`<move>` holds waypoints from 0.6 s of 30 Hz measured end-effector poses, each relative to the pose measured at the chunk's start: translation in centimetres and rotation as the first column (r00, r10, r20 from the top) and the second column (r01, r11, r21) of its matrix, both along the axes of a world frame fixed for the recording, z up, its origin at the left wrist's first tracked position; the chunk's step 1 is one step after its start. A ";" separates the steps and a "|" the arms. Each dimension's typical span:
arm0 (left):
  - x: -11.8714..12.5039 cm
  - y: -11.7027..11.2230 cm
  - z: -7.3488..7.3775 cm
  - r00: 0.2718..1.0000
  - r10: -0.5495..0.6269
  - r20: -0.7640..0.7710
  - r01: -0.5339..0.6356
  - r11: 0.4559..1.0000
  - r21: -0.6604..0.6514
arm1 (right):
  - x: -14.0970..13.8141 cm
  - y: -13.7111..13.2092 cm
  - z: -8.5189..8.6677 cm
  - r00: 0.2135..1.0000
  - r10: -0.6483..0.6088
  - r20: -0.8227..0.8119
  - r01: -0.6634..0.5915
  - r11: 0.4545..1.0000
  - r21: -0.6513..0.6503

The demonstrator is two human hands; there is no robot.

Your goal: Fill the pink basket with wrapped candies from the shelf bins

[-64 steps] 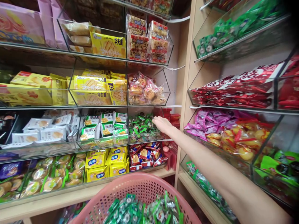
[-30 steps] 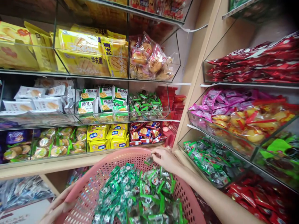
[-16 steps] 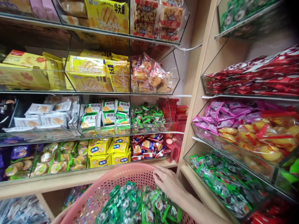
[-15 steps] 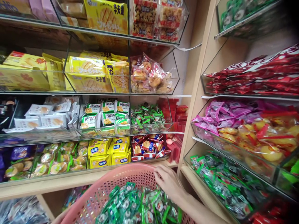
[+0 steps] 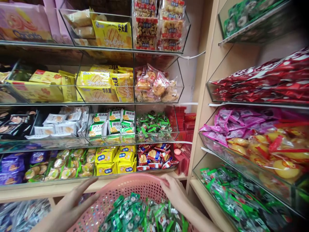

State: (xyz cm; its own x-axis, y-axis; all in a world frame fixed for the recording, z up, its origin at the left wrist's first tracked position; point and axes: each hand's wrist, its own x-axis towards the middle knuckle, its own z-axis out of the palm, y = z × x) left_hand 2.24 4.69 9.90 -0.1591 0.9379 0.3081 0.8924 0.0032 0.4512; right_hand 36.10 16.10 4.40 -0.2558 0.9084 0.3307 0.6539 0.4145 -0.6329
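Whereas half a second ago only a sliver of the left hand point(image 5: 72, 206) showed low on the basket's left side, it is now raised at the lower left of the frame, its fingers spread apart and pointing right. Its grip is loose, holding nothing; whether a fingertip brushes the rim is hard to tell with the blur. The right hand point(image 5: 177, 195) matches that earlier frame, curled over the upper right rim of the pink basket point(image 5: 135, 178) and pinching it. A second ago that hand held a small green packet. The view has shifted slightly, so the shelves sit a little lower in the frame.

The basket is at bottom centre, cut off by the lower edge, with teal-green packets point(image 5: 130, 209) on the left of its load and clear-and-green packets point(image 5: 161, 216) on the right. Its far rim overlaps the wooden ledge point(image 5: 36, 193) in the picture, just below the red-and-blue packets point(image 5: 155, 156). To the right, only a narrow dark gap separates the right wrist from the side ledge point(image 5: 205, 196). Bare perforated wall shows between the left hand and the packets, the widest open part inside the rim.
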 end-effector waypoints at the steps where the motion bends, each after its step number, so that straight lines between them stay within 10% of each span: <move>1: 1.2 0.8 0.6 0.999 -0.054 -0.003 0.054 0.994 -0.092 | 0.0 0.0 -0.1 1.000 0.005 0.001 -0.005 1.000 0.006; 7: 9.0 6.3 1.0 0.888 -0.419 -0.189 0.402 0.907 -0.125 | 0.1 -0.5 -0.1 0.999 0.024 0.025 -0.025 0.999 0.032; 18: 9.9 8.8 -3.5 0.873 -0.373 -0.316 0.376 0.925 -0.053 | -0.1 -0.7 -0.1 0.992 0.019 0.123 -0.032 0.994 0.109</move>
